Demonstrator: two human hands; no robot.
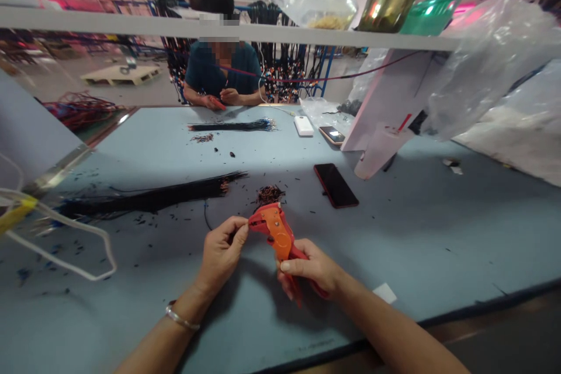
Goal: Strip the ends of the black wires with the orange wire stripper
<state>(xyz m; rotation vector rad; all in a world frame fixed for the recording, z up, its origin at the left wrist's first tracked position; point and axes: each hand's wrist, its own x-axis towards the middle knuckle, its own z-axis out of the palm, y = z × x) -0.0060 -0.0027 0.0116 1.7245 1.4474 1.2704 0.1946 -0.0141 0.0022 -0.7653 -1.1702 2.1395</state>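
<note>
My right hand is wrapped round the handles of a red and orange wire stripper, its jaws pointing up and to the left. At the jaws, my left hand pinches a thin black wire, part of which shows curving behind the fingers. The wire's tip is hidden at the tool's mouth. Just beyond the stripper lies a small heap of cut wire scraps. A long bundle of black wires rests on the table to the left of it.
A dark phone lies right of the scraps. Behind it are a second phone, a white power bank and a plastic cup. Across the table sits a co-worker near another wire bundle. A shelf crosses above.
</note>
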